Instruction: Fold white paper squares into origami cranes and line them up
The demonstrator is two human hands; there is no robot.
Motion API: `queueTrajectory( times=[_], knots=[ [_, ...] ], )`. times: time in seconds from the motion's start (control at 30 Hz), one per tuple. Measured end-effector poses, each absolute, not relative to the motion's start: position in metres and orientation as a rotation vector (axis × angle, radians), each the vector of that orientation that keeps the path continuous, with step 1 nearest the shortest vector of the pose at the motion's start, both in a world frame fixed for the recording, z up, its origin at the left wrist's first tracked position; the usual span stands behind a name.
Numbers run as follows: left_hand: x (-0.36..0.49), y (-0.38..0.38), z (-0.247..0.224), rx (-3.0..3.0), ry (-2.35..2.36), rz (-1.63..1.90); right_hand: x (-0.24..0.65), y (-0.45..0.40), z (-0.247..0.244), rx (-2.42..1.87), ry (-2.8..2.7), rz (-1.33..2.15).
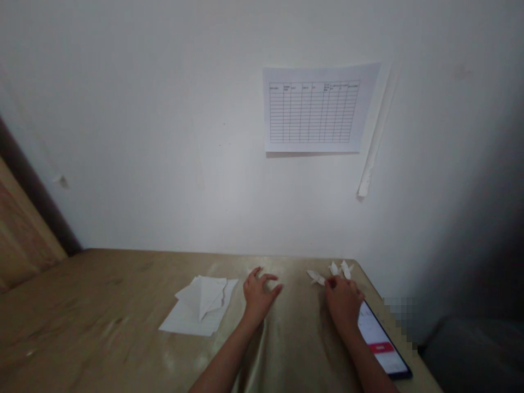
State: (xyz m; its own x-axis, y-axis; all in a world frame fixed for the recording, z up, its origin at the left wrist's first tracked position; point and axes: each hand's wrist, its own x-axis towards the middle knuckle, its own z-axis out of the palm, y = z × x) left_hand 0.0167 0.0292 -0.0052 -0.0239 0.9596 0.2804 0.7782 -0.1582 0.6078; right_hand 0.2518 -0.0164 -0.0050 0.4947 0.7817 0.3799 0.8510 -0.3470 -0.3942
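My left hand [258, 295] hovers over or rests on the table, its fingers spread and curved with nothing between them. To its left lie sheets of white paper [188, 320], with folded white paper [212, 295] on top. On the right, my right hand [344, 300] has thumb and fingers pinched at the end of a small folded paper piece [315, 277]. Just beyond its knuckles sit two similar folded paper pieces, one [334, 268] beside the other [346, 269]. Part of these is hidden behind the hand.
A phone [380, 333] with a lit screen lies by the table's right edge, partly under my right forearm. The tan-covered table [102, 305] meets a white wall, where a printed chart [313, 109] hangs. A wooden panel [24, 229] stands at far left.
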Motion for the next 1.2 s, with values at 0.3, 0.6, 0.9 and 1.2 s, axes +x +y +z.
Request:
queueTrajectory(
  times=[0.3,0.6,0.9,1.2],
  knots=[
    [0.0171,0.0292,-0.0066,1.977,1.829,0.949,0.2528,-0.0152,-0.0105,-2.13,-1.425,-0.207],
    [0.0176,0.0297,-0.0108,2.014,1.828,0.942,0.254,-0.0183,-0.0042,-2.174,-1.439,-0.403],
    [0.0186,0.0282,-0.0097,2.025,1.833,0.921,0.2521,-0.019,-0.0025,-2.204,-1.528,-0.605],
    [0.0204,0.0269,-0.0073,2.032,1.855,0.879,0.253,-0.013,-0.0066,-2.202,-1.567,-0.636]
  ],
)
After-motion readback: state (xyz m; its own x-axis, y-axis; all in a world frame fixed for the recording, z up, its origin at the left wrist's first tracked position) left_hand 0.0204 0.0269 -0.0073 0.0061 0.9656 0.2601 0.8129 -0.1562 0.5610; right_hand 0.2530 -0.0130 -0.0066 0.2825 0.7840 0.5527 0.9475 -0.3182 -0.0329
